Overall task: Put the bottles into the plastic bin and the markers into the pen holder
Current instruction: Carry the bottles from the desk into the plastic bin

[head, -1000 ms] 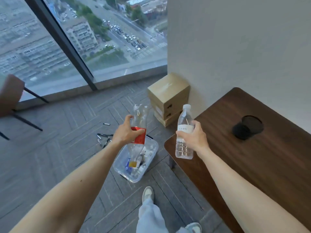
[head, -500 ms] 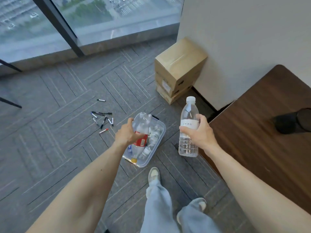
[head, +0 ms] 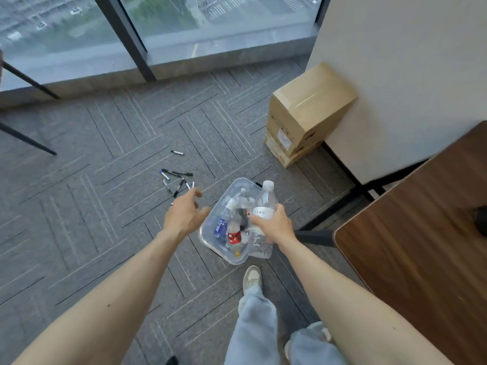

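While the right hand (head: 274,225) keeps its grip wrapped around a clear water bottle (head: 263,206) over the right edge of the plastic bin (head: 210,242) at frame centre, the left hand (head: 184,214) hangs empty, fingers spread, just left of the bin. Several bottles lie inside, one red-labelled (head: 234,235). Markers (head: 177,179) lie scattered on the carpet, upper left of the bin. Tabletop (head: 421,246) at right.

Both bare forearms reach forward and down. The left hand (head: 185,216) is empty, fingers spread and loosely curled. The right hand (head: 274,224) is wrapped around a clear bottle (head: 263,206).
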`<state>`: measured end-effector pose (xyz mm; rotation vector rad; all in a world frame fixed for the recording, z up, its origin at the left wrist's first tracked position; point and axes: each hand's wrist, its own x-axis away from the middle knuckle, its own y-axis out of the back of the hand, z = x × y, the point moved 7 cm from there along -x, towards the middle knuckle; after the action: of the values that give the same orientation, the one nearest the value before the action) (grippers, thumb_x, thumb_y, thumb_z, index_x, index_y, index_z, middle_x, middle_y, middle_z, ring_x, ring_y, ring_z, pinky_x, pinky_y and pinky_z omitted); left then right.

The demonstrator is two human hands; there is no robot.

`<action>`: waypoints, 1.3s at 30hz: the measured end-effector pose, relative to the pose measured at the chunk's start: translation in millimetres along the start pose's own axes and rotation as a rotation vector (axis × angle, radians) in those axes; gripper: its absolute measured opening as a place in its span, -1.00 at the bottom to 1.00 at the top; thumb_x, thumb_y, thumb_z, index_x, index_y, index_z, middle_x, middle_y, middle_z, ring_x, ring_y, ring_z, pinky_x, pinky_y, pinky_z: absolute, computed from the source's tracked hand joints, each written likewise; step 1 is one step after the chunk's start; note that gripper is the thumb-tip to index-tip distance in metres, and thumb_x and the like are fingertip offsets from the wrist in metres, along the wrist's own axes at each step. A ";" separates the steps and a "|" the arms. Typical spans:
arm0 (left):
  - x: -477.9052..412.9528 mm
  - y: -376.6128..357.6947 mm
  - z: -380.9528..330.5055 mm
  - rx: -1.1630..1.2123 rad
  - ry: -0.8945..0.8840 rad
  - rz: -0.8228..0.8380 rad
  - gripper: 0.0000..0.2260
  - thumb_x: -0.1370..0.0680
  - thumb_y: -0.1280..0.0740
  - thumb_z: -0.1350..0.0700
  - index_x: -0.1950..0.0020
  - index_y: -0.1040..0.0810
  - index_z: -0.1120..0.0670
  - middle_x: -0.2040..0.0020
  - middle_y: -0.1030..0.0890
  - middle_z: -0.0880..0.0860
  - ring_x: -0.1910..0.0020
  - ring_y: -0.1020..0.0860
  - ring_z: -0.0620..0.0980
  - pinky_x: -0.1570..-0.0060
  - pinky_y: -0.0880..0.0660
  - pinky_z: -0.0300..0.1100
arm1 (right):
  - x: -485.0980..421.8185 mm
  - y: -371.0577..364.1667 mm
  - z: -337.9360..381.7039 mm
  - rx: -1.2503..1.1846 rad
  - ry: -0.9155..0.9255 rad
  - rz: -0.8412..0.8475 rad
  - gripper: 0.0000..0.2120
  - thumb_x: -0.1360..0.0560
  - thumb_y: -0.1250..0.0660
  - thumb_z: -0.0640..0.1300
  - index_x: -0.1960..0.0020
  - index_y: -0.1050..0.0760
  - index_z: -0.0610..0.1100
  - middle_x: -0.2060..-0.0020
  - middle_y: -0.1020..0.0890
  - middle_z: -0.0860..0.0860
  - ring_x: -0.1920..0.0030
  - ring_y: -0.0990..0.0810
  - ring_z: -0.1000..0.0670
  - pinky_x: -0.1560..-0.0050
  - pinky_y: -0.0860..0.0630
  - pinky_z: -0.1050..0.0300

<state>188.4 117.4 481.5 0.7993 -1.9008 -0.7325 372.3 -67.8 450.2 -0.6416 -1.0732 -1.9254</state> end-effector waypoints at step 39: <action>436.8 -359.0 -620.8 -0.297 -1.167 0.469 -0.83 -0.61 -0.30 -0.12 -0.04 -0.59 -0.06 0.09 -0.64 -0.07 0.13 -0.62 -0.09 0.08 -0.62 -0.10 | 315.7 510.0 -491.4 -0.530 -0.189 -0.971 -0.86 -0.57 -0.29 0.00 -0.04 -0.59 0.01 -0.05 -0.64 0.04 -0.14 -0.56 -0.02 -0.15 -0.51 0.03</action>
<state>669.0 -540.7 684.3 -0.4097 -2.7162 -1.2756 615.3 -773.4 660.7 -0.6445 -1.0894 -3.1079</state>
